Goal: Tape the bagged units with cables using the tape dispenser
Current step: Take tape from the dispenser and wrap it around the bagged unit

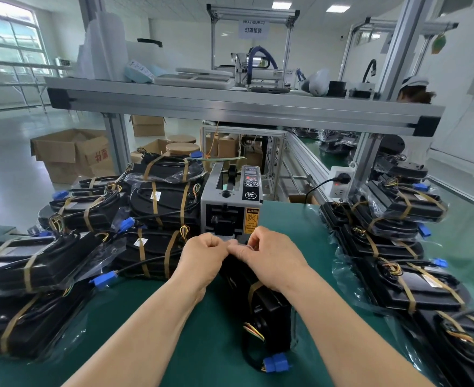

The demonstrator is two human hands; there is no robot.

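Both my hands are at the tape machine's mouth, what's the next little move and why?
Probably lower the translucent tape strip onto the far end of the black bagged unit and press it flat. The left hand and right hand pinch it just before the grey tape dispenser, right above that unit, which shows only one tan tape band.

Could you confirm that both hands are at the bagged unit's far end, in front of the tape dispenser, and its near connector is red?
Not quite: the head view shows the connector is blue, not red. The left hand and right hand are indeed at the far end of the bagged unit, in front of the tape dispenser.
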